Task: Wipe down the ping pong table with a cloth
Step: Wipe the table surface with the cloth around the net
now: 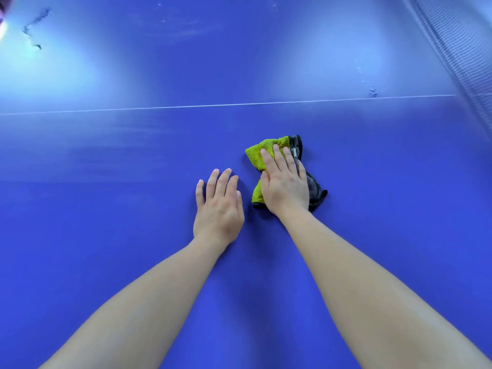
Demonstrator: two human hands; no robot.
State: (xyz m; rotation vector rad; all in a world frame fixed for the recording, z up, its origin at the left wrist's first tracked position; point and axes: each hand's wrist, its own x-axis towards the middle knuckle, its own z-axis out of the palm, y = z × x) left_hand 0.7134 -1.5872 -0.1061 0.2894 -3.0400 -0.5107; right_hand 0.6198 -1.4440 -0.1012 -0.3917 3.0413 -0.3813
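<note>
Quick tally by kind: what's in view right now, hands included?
Hands: 2, left hand on the table, right hand pressing the cloth
Cloths: 1
Tables: 1
Nets: 1, the net at far right
Total: 5

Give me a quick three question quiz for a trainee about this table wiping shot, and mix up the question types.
1. True or false: the left hand lies flat on the table, holding nothing.
2. Which hand presses the cloth? A left, B right, C both.
3. Fill in: whitish spots show just beyond the white line, close to the ____.
Key: 1 true. 2 B, the right hand. 3 net.
</note>
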